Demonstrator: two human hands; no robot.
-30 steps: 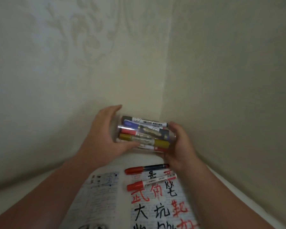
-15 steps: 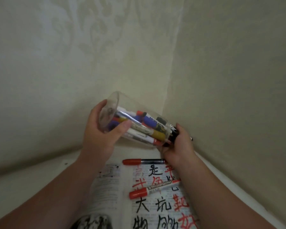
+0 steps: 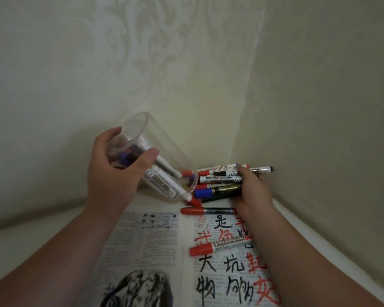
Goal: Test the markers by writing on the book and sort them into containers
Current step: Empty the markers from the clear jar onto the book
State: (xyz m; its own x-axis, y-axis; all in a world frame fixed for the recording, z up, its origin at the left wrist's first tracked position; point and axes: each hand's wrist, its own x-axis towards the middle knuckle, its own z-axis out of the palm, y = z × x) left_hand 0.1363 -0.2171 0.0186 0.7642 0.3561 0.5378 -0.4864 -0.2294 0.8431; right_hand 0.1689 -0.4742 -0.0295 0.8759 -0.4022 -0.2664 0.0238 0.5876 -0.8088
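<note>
Head view showed the left hand (image 3: 113,171) with thumb and fingers curled round the closed end of a clear cup (image 3: 164,141), holding it tilted so that its open end pointed down toward 4 o'clock. Several white markers (image 3: 162,185) were sliding out of that mouth. At 3 o'clock from the cup, the right hand (image 3: 253,193) had its fingers wrapped over a bundle of markers (image 3: 217,180) lying against the tabletop, red and blue caps toward the cup. A thin pen (image 3: 261,169) poked out of the bundle at 3 o'clock, its tip close to the wall. To my eye this was the emptying step: the supply was being tipped out so each marker could be tried in turn. The next move would call for drawing the last ones clear, standing the cup upright out of the way, then singling out one marker and uncapping it. Just at 6 o'clock from the bundle, a red-capped marker (image 3: 205,210) lay across the top edge of the open book (image 3: 142,235), and a second red marker (image 3: 220,244) lay further down on the right page, among red and black brush-like characters. Both loose markers looked likely to roll or be knocked by the right forearm. The page was already crowded, so bare paper for a test stroke was scarce. The wall corner (image 3: 244,107) at 12 o'clock hemmed in the pile, and the white table (image 3: 31,227) showed no second container that I could see.
</note>
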